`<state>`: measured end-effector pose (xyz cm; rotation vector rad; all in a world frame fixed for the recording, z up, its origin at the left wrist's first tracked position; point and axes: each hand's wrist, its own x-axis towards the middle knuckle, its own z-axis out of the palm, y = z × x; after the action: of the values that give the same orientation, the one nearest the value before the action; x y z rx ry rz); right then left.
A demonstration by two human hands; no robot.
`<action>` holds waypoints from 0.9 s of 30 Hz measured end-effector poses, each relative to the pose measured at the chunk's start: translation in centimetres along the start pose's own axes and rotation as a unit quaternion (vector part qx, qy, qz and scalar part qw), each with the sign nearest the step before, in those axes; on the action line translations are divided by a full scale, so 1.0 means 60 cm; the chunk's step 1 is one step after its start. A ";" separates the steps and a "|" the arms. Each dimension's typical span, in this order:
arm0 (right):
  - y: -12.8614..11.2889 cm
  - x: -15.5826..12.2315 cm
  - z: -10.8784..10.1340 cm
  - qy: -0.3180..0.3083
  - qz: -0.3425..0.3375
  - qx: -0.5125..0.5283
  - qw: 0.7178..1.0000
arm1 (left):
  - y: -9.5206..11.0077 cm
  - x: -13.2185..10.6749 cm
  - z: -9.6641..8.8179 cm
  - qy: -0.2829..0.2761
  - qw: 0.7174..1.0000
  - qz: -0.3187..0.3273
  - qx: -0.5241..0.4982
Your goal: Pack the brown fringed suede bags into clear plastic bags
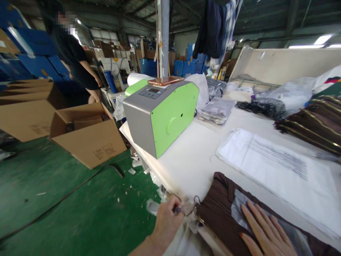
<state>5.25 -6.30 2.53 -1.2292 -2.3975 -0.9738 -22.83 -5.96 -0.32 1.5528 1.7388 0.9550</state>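
Note:
At the table's near edge, my left hand (169, 217) is closed in a pinch. Crumpled clear plastic (193, 217) and a thin dark loop (197, 201) are close by its fingertips, but what it grips is too blurred to make out. My right hand (266, 227) lies flat with fingers stretched out. Under it are a folded dark brown cloth (223, 209) and a clear plastic piece (237, 208) resting on that cloth. The brown cloth is beside the table's front edge.
A green and grey machine (170, 121) with a phone (166, 81) on top stands on the white table (186, 156). White printed bags (277, 163) and striped brown fabric (314, 124) lie right. Open cartons (87, 142) and a person (77, 57) are left, on the green floor.

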 end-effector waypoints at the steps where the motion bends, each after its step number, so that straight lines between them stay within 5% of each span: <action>1: 0.000 -0.001 -0.001 -0.001 0.001 0.001 1.000 | 0.002 0.007 -0.016 0.000 0.999 0.028 0.027; 7: 0.003 -0.010 0.010 -0.008 0.006 0.008 1.000 | 0.038 0.052 -0.070 -0.013 0.957 0.238 0.164; 12: 0.002 -0.011 0.013 -0.004 0.005 0.003 1.000 | 0.070 0.086 -0.084 0.080 0.822 0.448 0.343; 16: -0.001 -0.006 0.004 -0.024 0.001 0.007 1.000 | 0.108 0.100 -0.088 0.112 0.759 0.528 0.364; 22: -0.009 0.001 -0.006 -0.020 0.033 0.009 0.999 | 0.161 0.091 -0.062 0.141 0.717 0.619 0.287; 27: -0.016 -0.002 -0.008 -0.006 0.086 0.034 0.996 | 0.173 0.081 -0.008 0.073 0.688 0.690 0.214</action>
<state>4.55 -7.13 2.41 -1.3936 -2.2685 -0.8279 -18.15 -0.66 8.68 3.2703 0.5364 1.3216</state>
